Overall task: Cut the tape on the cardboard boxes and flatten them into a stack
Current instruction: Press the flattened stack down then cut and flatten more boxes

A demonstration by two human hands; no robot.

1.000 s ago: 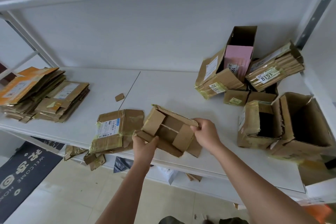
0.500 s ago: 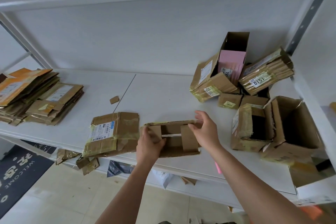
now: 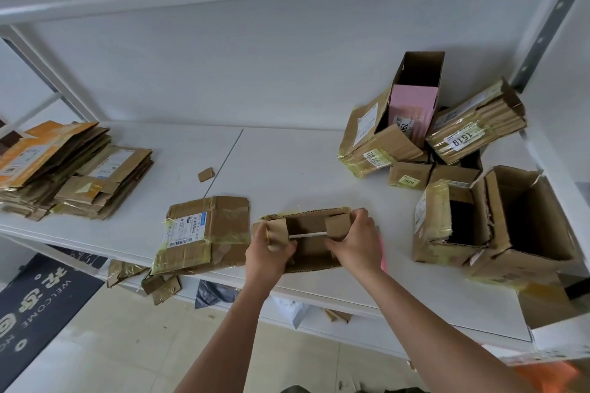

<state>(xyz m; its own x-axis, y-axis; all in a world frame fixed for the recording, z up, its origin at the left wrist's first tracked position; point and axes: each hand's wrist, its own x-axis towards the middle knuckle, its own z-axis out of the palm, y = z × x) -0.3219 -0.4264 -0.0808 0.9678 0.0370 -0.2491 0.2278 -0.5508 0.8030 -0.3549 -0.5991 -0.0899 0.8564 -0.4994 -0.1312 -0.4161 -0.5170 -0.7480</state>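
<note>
Two bare forearms reach up from the bottom of the frame over a tiled floor (image 3: 105, 344) to the front edge of a white shelf (image 3: 287, 163). The left hand (image 3: 269, 254) grips the left end of a small brown cardboard box (image 3: 308, 244), thumb curled over one short flap; the right hand (image 3: 359, 241) clasps the opposite end, fingers wrapped over the far rim and thumb on the near side. The box rests on the shelf near its front edge, open side up, short flaps folded inward, a pale strip running between them.

Just left of it lies a flattened box with a white shipping label (image 3: 202, 234), streaked with yellowish tape and overhanging the shelf edge. Below that edge, scraps of taped cardboard (image 3: 159, 285) hang or lie beside a dark doormat (image 3: 38, 306) printed with "WELCOME".

To the right, two open, torn boxes (image 3: 498, 220) stand side by side, still erect. Farther back on the shelf a small cardboard offcut (image 3: 205, 174) lies alone. At far left, flattened boxes form a stack (image 3: 79, 175), an orange one on top of its left part. At the back right a heap of uncut boxes (image 3: 415, 143) leans against the wall, among them a tall open box with a pink face (image 3: 413, 112) and one with a label reading "1519" (image 3: 475, 128).
</note>
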